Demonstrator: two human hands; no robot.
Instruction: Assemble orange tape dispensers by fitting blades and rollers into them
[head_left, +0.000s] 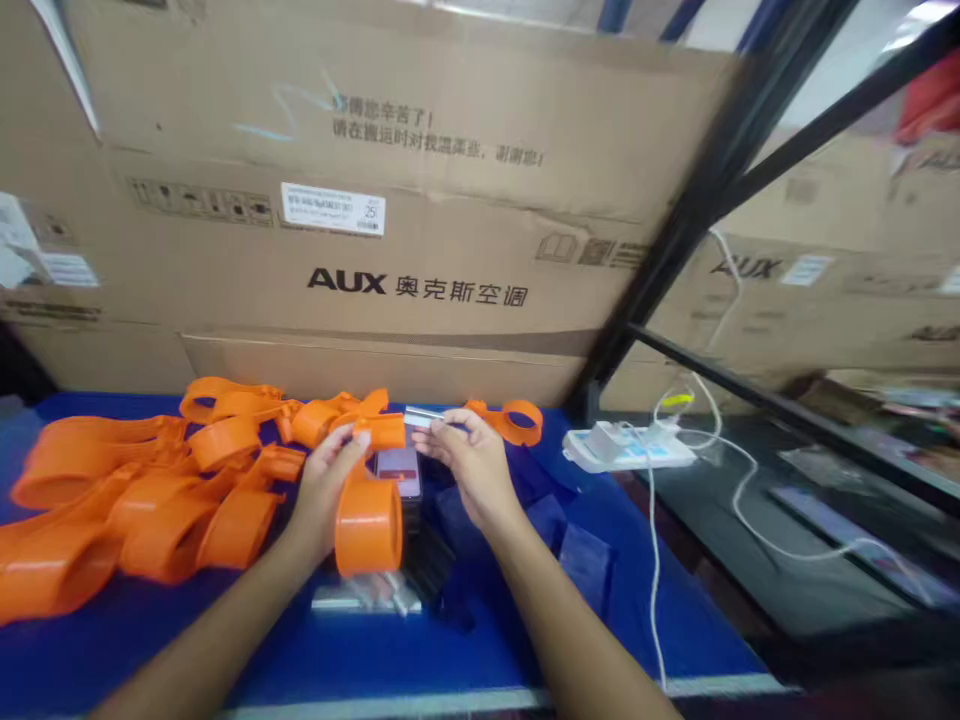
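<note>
My left hand (pixel 324 490) grips an orange plastic part (pixel 369 527) with a wide ring at its lower end and a short tube at the top. Between the fingertips of my right hand (pixel 478 462) is a small shiny metal tube (pixel 423 416). Its far end points at the orange tube's mouth and lies very close to it; whether they touch I cannot tell. Behind the held part lies a phone (pixel 399 470) with its screen lit. Below it, several small metal pieces (pixel 382 592) rest on the blue table (pixel 285 640).
Similar orange parts (pixel 154 515) are heaped at the left, and another orange ring part (pixel 520 422) lies beyond my right hand. Dark blue pouches (pixel 585 560) lie at the right. A white power strip (pixel 631 448) trails cables. Large cardboard boxes (pixel 420 240) wall off the back.
</note>
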